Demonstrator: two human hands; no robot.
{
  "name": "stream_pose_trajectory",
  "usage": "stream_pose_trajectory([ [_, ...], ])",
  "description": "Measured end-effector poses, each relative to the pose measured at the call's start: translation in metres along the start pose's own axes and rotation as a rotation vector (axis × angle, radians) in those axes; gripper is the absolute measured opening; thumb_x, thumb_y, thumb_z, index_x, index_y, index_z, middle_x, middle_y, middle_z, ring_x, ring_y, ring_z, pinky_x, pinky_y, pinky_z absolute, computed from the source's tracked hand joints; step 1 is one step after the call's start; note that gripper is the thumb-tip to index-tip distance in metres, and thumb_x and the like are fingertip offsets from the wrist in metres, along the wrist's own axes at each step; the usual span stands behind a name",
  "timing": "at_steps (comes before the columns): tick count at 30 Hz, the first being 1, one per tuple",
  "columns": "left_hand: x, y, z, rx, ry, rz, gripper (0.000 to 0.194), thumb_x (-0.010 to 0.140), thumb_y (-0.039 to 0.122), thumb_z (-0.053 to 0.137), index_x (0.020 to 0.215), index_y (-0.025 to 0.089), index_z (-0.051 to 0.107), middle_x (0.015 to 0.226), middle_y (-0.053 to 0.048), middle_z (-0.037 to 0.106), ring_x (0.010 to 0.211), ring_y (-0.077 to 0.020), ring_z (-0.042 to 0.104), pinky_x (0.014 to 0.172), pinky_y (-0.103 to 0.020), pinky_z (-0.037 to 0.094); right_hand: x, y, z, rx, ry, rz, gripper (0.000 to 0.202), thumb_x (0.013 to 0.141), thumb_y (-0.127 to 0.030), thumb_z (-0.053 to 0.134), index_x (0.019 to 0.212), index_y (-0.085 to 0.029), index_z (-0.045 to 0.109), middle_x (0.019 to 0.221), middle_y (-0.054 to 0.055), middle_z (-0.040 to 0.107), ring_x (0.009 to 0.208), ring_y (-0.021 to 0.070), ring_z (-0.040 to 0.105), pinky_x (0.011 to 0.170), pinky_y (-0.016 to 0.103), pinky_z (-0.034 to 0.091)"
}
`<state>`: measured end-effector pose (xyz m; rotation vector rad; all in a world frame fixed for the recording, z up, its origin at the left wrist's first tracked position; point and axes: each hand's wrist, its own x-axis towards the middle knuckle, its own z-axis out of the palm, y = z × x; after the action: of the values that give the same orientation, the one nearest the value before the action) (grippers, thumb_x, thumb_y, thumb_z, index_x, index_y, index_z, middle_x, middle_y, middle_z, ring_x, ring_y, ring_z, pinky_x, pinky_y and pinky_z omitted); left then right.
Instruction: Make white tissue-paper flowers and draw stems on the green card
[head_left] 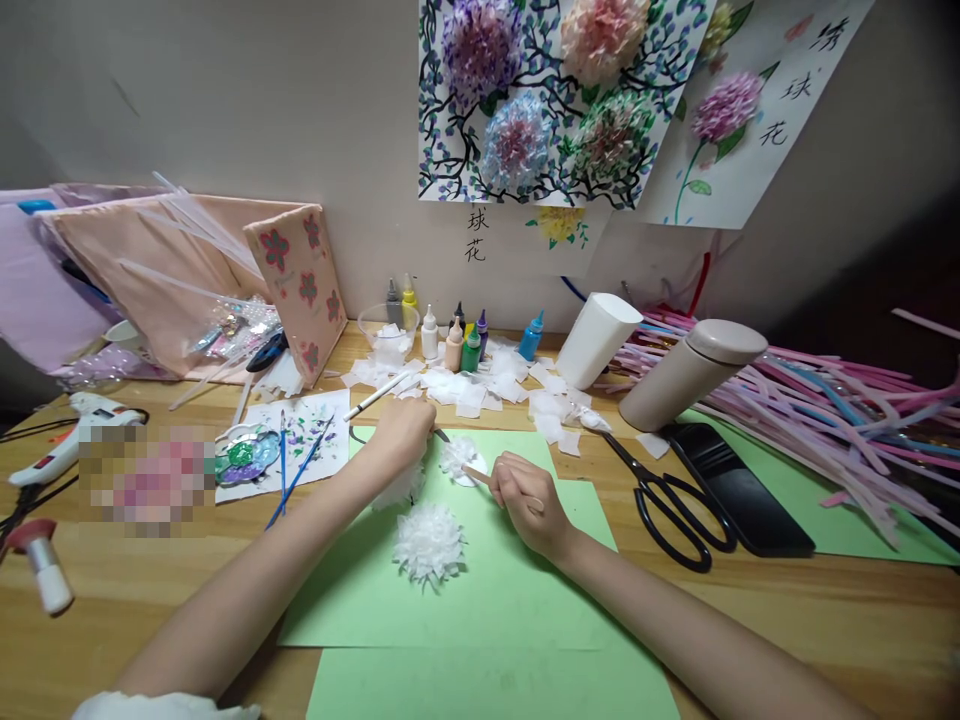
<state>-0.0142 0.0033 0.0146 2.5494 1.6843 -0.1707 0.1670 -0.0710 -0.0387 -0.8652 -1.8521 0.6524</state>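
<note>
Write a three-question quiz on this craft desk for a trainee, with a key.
1. Multiple choice: what does the bare right hand hold? (a) a blue paintbrush; (b) a thin tan stick; (c) a white marker.
2. True or false: in the picture, the flat black phone lies right of the black loop-handled scissors.
3. Fill in: the round white ruffled flower nearest the camera lies on ____ paper.

Key: 1 b; 2 true; 3 light green.

wooden table [120,600], green sheets [517,610], scissors [651,478]
</note>
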Motion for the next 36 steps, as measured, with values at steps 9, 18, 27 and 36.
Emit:
stream_pose_trajectory([
  [9, 0.000, -0.011, -0.006, -0.050, 0.019, -0.030, 0.015, 0.070, 0.015, 0.052, 0.075, 0.017, 0.067, 0.083, -0.007, 0.068, 0.078, -0.0208, 0.061, 0.063, -0.027, 0.039, -0.004, -0.004, -0.004, 0.046, 0.062, -0.076, 0.038, 0.092, -0.020, 0.026, 0.056, -0.019, 0.036, 0.051, -0.001, 0.038, 0.050, 0.0127, 0.035, 0.052, 0.028, 0.029],
  [18, 0.010, -0.053, -0.004, -0.057, 0.078, -0.145, 0.025, 0.067, 0.038, 0.060, 0.085, 0.021, 0.064, 0.091, -0.005, 0.066, 0.085, -0.0213, 0.059, 0.064, -0.026, 0.041, -0.008, 0.000, -0.004, 0.060, 0.074, -0.068, 0.040, 0.093, -0.022, 0.025, 0.055, -0.019, 0.037, 0.051, -0.001, 0.037, 0.051, 0.0128, 0.036, 0.052, 0.028, 0.028],
  [27, 0.006, -0.069, -0.012, -0.078, -0.049, -0.248, 0.036, 0.064, 0.044, 0.060, 0.090, 0.020, 0.062, 0.093, -0.006, 0.066, 0.083, -0.0211, 0.059, 0.061, -0.024, 0.040, -0.007, -0.003, -0.006, 0.058, 0.070, -0.065, 0.041, 0.093, -0.023, 0.024, 0.054, -0.020, 0.037, 0.051, 0.000, 0.038, 0.050, 0.0135, 0.036, 0.052, 0.029, 0.029],
  [36, 0.007, -0.079, -0.010, -0.093, -0.081, -0.234, 0.019, 0.064, 0.033, 0.059, 0.078, 0.022, 0.065, 0.089, -0.003, 0.068, 0.082, -0.0184, 0.059, 0.059, -0.022, 0.038, -0.008, 0.000, -0.007, 0.064, 0.058, -0.057, 0.042, 0.093, -0.024, 0.024, 0.054, -0.019, 0.037, 0.050, 0.000, 0.039, 0.050, 0.0136, 0.036, 0.052, 0.029, 0.028],
])
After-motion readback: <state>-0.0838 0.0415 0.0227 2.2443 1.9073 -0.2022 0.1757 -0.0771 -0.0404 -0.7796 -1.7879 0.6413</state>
